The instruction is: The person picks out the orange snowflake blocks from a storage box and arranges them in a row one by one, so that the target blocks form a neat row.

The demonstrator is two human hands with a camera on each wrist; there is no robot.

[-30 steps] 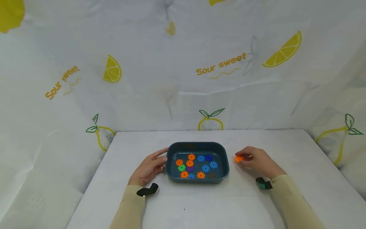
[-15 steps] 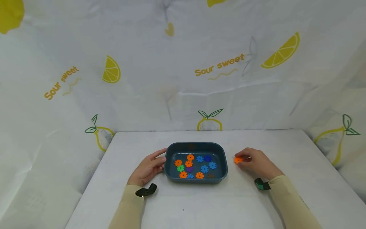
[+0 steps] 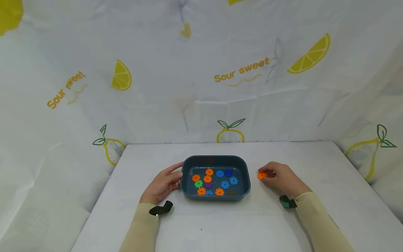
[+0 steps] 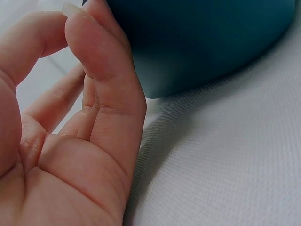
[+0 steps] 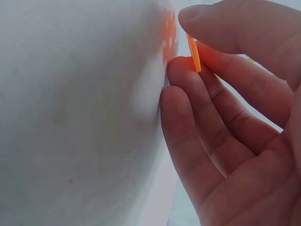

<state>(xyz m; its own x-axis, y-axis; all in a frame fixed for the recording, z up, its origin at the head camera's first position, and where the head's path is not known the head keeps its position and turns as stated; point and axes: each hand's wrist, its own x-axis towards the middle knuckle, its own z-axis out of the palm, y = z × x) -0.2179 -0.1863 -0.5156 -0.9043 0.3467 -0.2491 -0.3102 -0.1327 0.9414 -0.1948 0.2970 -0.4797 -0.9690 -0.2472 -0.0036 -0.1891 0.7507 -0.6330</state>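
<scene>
A dark blue-green plastic tray (image 3: 216, 198) sits on the white table. Inside it lie several small notched snowflake discs, among them a green disc (image 3: 198, 183), an orange disc (image 3: 219, 191) and a blue disc (image 3: 234, 180). My left hand (image 3: 162, 184) holds the tray's left end, thumb at the rim; the left wrist view shows bent fingers (image 4: 103, 56) against the tray's outer wall (image 4: 197, 47). To the right of the tray, my right hand (image 3: 281, 178) pinches an orange snowflake disc (image 3: 261, 175) between thumb and fingers. In the right wrist view this disc (image 5: 194, 54) stands edge-on, low by the tabletop.
Behind the table (image 3: 195, 224) hangs a white cloth (image 3: 157, 115) printed with lemons and lettering. Black wrist cameras are strapped to both sleeves. A tiny dark speck (image 3: 201, 229) marks the tabletop in front of the tray.
Both hands keep their places, and the tray stays put. The orange disc in my right hand has turned slightly, its face showing more. The head view has shifted a little.
</scene>
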